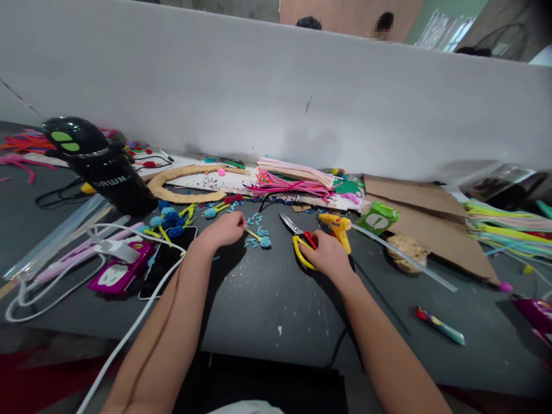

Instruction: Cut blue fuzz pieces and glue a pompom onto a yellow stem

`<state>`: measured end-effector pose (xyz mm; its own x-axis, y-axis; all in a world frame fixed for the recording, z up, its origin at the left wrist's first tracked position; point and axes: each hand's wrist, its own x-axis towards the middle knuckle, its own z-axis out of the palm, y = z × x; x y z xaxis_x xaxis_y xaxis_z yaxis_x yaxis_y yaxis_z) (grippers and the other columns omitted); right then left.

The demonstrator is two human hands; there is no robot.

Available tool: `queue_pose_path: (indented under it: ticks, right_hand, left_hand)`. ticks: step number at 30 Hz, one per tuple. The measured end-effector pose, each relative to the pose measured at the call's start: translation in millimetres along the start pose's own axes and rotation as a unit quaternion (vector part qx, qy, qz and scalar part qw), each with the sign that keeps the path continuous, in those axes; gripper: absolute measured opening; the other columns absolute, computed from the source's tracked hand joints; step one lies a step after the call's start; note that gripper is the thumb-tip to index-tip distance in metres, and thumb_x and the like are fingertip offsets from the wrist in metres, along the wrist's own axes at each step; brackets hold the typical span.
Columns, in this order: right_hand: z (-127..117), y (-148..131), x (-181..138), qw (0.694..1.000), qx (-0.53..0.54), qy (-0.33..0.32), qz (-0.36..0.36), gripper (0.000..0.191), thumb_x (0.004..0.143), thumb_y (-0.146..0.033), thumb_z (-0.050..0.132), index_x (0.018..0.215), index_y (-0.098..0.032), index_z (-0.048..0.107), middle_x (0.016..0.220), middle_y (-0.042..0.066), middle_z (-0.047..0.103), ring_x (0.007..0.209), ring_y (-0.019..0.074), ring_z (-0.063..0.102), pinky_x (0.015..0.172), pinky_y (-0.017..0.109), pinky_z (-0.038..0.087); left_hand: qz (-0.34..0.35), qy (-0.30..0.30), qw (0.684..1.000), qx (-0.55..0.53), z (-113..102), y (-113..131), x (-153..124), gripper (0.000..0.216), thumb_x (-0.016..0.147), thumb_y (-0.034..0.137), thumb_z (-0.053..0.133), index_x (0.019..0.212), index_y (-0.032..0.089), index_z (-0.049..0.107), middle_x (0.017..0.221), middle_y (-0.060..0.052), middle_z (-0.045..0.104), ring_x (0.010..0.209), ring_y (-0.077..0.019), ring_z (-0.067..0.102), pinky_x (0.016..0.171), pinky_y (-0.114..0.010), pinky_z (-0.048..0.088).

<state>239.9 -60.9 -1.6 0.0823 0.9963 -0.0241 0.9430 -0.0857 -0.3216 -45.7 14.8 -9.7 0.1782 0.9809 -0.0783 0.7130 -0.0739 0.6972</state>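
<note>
In the left fingers [242, 222], a blue-tipped yellow stem [261, 240].

My desk [267, 310] is grey; along its far edge stands a white partition [215, 86], and beyond, a pinkish wall [340, 11].

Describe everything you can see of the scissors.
The scissors have silvery, metal-looking blades that taper to a point, and yellow-and-red handles, probably plastic. They appear to lie on the dark grey tabletop, tips pointing away from the person and slightly left; the blades look nearly closed. The right hand touches the handles and hides part of them; how firmly it grips is unclear.
</note>
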Motion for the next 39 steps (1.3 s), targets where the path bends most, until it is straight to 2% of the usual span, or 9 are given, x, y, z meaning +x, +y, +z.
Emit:
queue_pose_path:
  ticks: [6, 8, 11, 16, 21, 30, 33, 35, 39]
  right_hand:
    - [5.3, 0.7, 1.3, 0.998, 0.057, 0.003, 0.014, 0.037, 0.075, -0.054, 0.065, 0.090, -0.021, 0.057, 0.081, 0.007, 0.068, 0.076, 0.0236, 0.063, 0.059, 0.029, 0.033]
    - [5.7, 0.3, 2.1, 0.996, 0.091, 0.004, 0.014, 0.044, 0.072, -0.059, 0.068, 0.092, -0.021, 0.055, 0.081, 0.005, 0.067, 0.072, 0.0212, 0.062, 0.058, 0.028, 0.035]
    - [5.7, -0.3, 2.8, 0.989, 0.146, 0.013, 0.006, 0.049, 0.068, -0.062, 0.070, 0.091, -0.022, 0.053, 0.081, 0.003, 0.066, 0.067, 0.0180, 0.060, 0.058, 0.027, 0.037]
    - [11.1, 1.6, 5.7, 0.969, 0.245, 0.034, -0.017, 0.044, 0.071, -0.061, 0.068, 0.086, -0.022, 0.053, 0.078, 0.002, 0.065, 0.068, 0.0164, 0.059, 0.060, 0.027, 0.042]
    - [15.4, 2.6, 10.5, 0.943, 0.332, 0.030, -0.016, 0.049, 0.073, -0.065, 0.065, 0.088, -0.020, 0.052, 0.079, 0.004, 0.067, 0.065, 0.0155, 0.061, 0.059, 0.027, 0.048]
    - [11.7, 0.5, 7.9, 0.946, 0.322, 0.040, -0.003, 0.047, 0.063, -0.053, 0.077, 0.088, -0.021, 0.054, 0.077, 0.001, 0.065, 0.066, 0.0155, 0.060, 0.061, 0.027, 0.047]
    - [11.8, 2.7, 8.3, 0.953, 0.299, 0.049, 0.001, 0.046, 0.063, -0.054, 0.076, 0.087, -0.021, 0.055, 0.077, 0.001, 0.064, 0.066, 0.0165, 0.058, 0.061, 0.029, 0.046]
    - [11.8, 3.4, 8.2, 0.956, 0.290, 0.051, -0.002, 0.046, 0.064, -0.054, 0.075, 0.088, -0.021, 0.055, 0.077, 0.001, 0.064, 0.066, 0.0165, 0.058, 0.060, 0.029, 0.045]
    - [12.0, 3.2, 7.3, 0.960, 0.276, 0.052, -0.015, 0.044, 0.066, -0.053, 0.074, 0.090, -0.021, 0.055, 0.077, 0.001, 0.064, 0.066, 0.0160, 0.057, 0.059, 0.028, 0.044]
  left_hand:
    - [0.024, 0.013, 0.992, -0.120, 2.2, 9.6, 2.6, 0.021, 0.073, 0.035, 0.066, 0.085, 0.018, 0.064, 0.074, -0.006, 0.068, 0.068, -0.0193, 0.064, 0.065, -0.030, 0.049]
    - [0.033, 0.009, 0.985, -0.167, 3.4, 17.6, 1.0, 0.033, 0.071, 0.042, 0.070, 0.092, 0.017, 0.066, 0.081, -0.007, 0.071, 0.072, -0.0201, 0.067, 0.068, -0.032, 0.051]
    - [0.043, 0.012, 0.967, -0.251, 2.9, 26.5, -1.3, 0.043, 0.068, 0.041, 0.076, 0.101, 0.014, 0.071, 0.081, -0.007, 0.071, 0.072, -0.0204, 0.066, 0.069, -0.032, 0.051]
    - [0.077, 0.049, 0.973, -0.213, 0.2, 30.1, -2.7, 0.037, 0.078, 0.037, 0.067, 0.108, 0.015, 0.071, 0.075, -0.005, 0.067, 0.066, -0.0163, 0.060, 0.064, -0.028, 0.047]
    - [0.107, 0.055, 0.964, -0.239, 3.7, 30.6, -1.7, 0.032, 0.082, 0.037, 0.061, 0.107, 0.018, 0.065, 0.079, -0.003, 0.065, 0.066, -0.0151, 0.061, 0.063, -0.026, 0.049]
    - [0.104, 0.072, 0.948, -0.292, 8.7, 33.2, 0.2, 0.027, 0.081, 0.035, 0.061, 0.102, 0.019, 0.057, 0.083, -0.004, 0.067, 0.066, -0.0146, 0.064, 0.063, -0.027, 0.050]
    - [0.103, 0.094, 0.960, -0.243, 7.7, 28.4, 1.8, 0.024, 0.081, 0.032, 0.058, 0.100, 0.018, 0.059, 0.086, -0.005, 0.068, 0.073, -0.0167, 0.065, 0.068, -0.028, 0.051]
    - [0.102, 0.107, 0.980, -0.134, 6.5, 23.7, 2.4, 0.021, 0.082, 0.029, 0.055, 0.098, 0.018, 0.062, 0.092, -0.007, 0.070, 0.080, -0.0185, 0.065, 0.075, -0.030, 0.050]
    - [0.090, 0.059, 0.993, 0.041, 4.7, 17.2, 0.4, 0.019, 0.077, 0.024, 0.056, 0.090, 0.020, 0.070, 0.091, -0.006, 0.072, 0.081, -0.0212, 0.064, 0.075, -0.030, 0.046]
